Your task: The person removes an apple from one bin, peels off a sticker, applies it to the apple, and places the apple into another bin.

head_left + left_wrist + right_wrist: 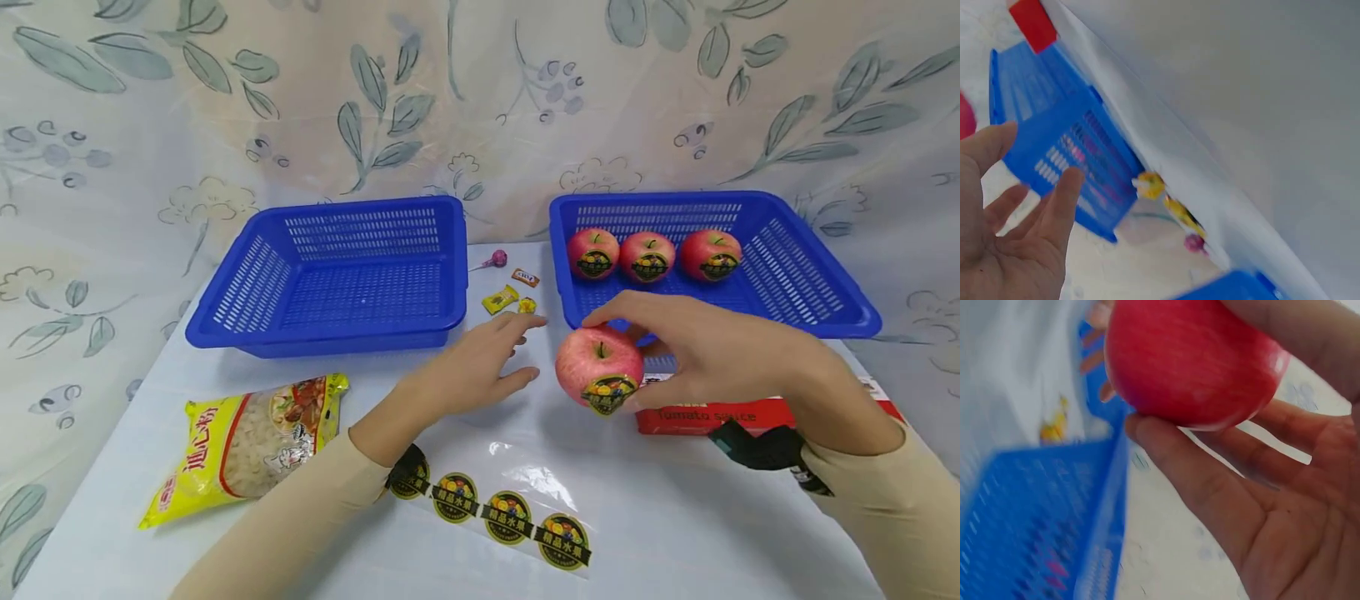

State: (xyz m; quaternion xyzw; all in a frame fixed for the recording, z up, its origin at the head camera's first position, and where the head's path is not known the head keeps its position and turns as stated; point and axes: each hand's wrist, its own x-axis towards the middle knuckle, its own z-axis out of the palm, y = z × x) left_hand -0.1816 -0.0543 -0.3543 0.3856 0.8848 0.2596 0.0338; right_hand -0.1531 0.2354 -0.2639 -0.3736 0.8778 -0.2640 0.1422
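A red apple (pixel 597 365) with a round black-and-gold sticker (pixel 609 393) on its side is gripped by my right hand (pixel 708 354), above the table before the right basket. The same apple (pixel 1194 362) fills the upper right wrist view, between thumb and fingers. My left hand (pixel 483 362) holds nothing; its fingers reach toward the apple, a small gap away. On the table below lies a clear strip of matching stickers (pixel 507 517), its left end partly covered by my left sleeve. Inside the right blue basket (pixel 817 275) sit three stickered apples (pixel 647 257).
A second blue basket (pixel 330 337) stands at the left. Between the baskets lie a lollipop (pixel 498 258) and small wrapped candies (pixel 500 300). A yellow food bag (pixel 247 442) is at the left front. A red tomato sauce box (pixel 675 418) lies under my right arm.
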